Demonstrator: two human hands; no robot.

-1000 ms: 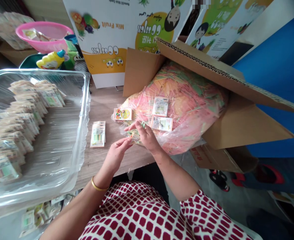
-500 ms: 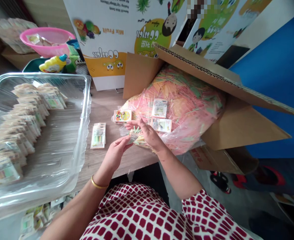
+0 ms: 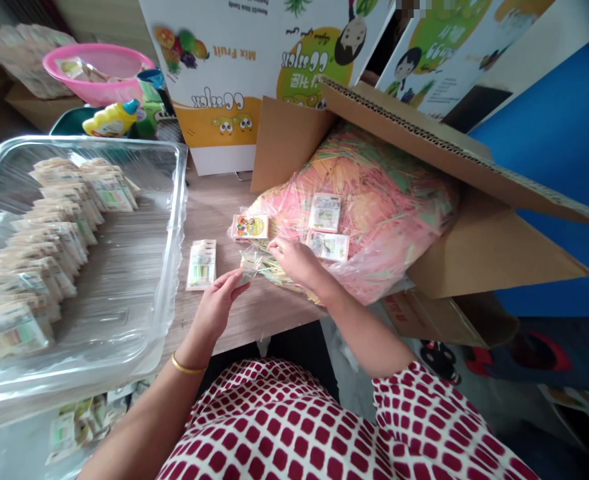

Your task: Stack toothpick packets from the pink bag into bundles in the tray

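Clear plastic packet: light, soft and crinkly, so take it by its edge with your fingertips. It sits just above the wooden table, beside the pink-and-green bag of strips. In the head view, your left hand pinches it, fingers nearly closed. Your right hand lies curled on the loose sticks – whether it grips them can't be told. Your hands have parted since the earlier frame, when they overlapped.

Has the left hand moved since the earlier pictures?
Yes, the left hand has shifted sideways, closer to the stack of packets lying on the table.
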